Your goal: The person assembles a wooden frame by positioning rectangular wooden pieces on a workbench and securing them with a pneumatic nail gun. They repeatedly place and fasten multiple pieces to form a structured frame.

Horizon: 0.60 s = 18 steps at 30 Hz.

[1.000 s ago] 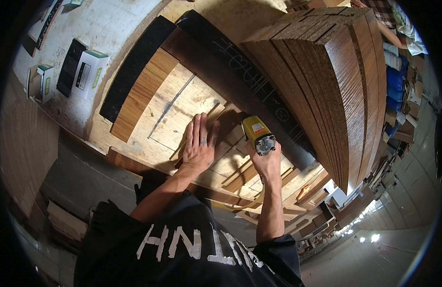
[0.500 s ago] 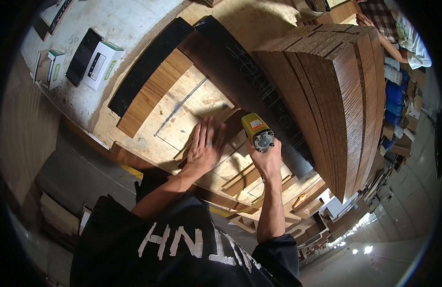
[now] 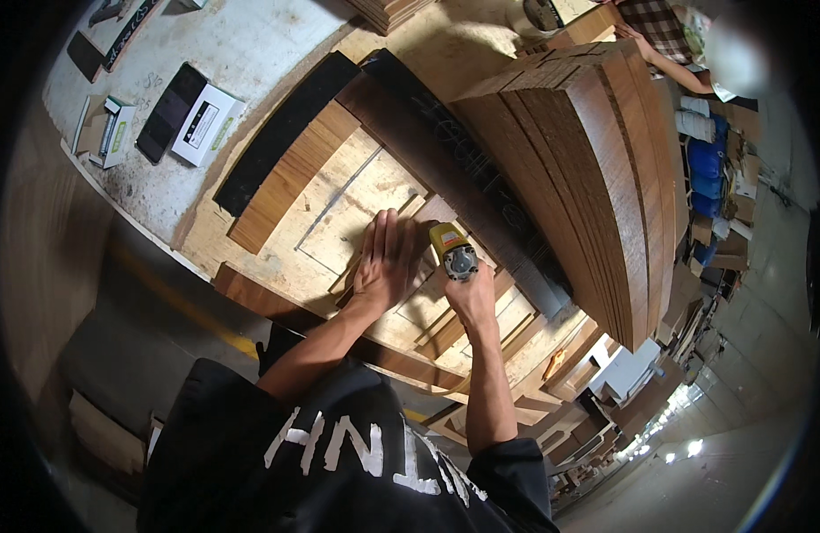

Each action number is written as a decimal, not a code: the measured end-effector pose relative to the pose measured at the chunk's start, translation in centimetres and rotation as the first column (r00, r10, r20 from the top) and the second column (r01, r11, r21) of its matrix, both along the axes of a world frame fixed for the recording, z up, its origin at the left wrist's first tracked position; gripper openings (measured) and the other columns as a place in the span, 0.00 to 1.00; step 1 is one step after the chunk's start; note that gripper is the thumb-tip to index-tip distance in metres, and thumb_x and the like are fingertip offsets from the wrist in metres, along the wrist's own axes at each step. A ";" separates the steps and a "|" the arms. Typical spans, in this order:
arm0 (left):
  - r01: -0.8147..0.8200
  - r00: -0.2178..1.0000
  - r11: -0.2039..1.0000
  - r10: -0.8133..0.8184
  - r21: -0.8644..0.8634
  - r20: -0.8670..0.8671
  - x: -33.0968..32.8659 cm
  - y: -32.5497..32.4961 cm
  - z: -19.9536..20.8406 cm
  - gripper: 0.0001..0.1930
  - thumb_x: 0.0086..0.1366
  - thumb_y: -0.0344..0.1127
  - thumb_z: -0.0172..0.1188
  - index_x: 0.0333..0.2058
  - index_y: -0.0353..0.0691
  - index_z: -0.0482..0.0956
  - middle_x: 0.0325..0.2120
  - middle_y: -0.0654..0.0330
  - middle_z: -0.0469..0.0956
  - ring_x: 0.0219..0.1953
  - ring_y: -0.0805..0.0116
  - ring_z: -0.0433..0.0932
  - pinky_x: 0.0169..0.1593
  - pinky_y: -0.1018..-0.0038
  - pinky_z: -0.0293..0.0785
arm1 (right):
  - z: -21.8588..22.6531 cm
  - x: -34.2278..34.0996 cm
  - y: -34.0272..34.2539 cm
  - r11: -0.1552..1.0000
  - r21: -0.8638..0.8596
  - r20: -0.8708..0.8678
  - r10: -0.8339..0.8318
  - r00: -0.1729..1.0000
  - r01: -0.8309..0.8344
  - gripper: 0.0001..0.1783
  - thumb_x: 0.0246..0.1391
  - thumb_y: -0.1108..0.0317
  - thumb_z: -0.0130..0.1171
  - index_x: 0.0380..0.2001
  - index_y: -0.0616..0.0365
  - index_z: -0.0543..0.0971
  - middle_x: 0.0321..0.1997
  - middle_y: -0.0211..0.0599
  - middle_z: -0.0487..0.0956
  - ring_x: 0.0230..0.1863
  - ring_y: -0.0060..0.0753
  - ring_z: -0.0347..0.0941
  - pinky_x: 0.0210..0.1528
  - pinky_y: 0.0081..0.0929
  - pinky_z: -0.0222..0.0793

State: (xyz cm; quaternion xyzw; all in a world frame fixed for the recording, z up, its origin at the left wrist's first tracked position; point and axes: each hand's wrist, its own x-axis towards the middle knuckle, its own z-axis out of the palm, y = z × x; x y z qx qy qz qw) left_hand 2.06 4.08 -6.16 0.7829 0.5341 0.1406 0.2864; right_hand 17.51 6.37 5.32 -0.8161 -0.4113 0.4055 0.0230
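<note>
A yellow stripe (image 3: pixel 238 341) marks the shadowed grey floor (image 3: pixel 161 346) beside a pale, stained counter (image 3: pixel 250 49) at left, while bright lights (image 3: pixel 694 447) glare from the room's right side.

A panel stack (image 3: pixel 561 169) is borne by the plywood worktop (image 3: pixel 374 178); left of the stack, thin strips (image 3: pixel 445 336), a dark board (image 3: pixel 428 160) and a curved board (image 3: pixel 294 175) are laid.

The fisheye head view looks down from above the near side. It faces the counter (image 3: pixel 268 53) closely, centred near left hand (image 3: pixel 385 274) and right hand (image 3: pixel 473 300).
</note>
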 end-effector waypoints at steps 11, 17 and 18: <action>-0.002 0.986 0.995 0.019 0.099 -0.163 -12.6 11.2 0.2 0.38 0.72 0.49 0.56 0.75 0.50 0.52 0.77 0.48 0.39 0.78 0.45 0.35 0.74 0.35 0.27 | 0.1 -1.0 -0.4 0.992 0.125 0.071 0.013 0.997 -0.021 0.16 0.50 0.66 0.63 0.35 0.71 0.83 0.32 0.60 0.85 0.38 0.53 0.85 0.40 0.42 0.78; 0.009 0.963 0.999 0.003 0.042 -0.268 -15.4 14.8 -0.8 0.41 0.71 0.55 0.56 0.77 0.66 0.46 0.77 0.43 0.26 0.77 0.34 0.26 0.68 0.27 0.28 | 1.0 -1.8 0.6 0.999 0.053 0.114 -0.005 0.993 -0.001 0.18 0.50 0.64 0.68 0.38 0.71 0.84 0.33 0.56 0.86 0.37 0.48 0.86 0.39 0.39 0.79; 0.011 0.968 0.999 0.003 0.054 -0.252 -15.5 14.8 -0.9 0.41 0.71 0.55 0.57 0.77 0.66 0.46 0.77 0.42 0.27 0.77 0.34 0.27 0.68 0.27 0.29 | 0.9 -1.8 0.7 1.000 0.023 0.114 -0.005 0.993 0.002 0.19 0.49 0.64 0.69 0.39 0.71 0.84 0.33 0.57 0.86 0.37 0.48 0.86 0.39 0.39 0.79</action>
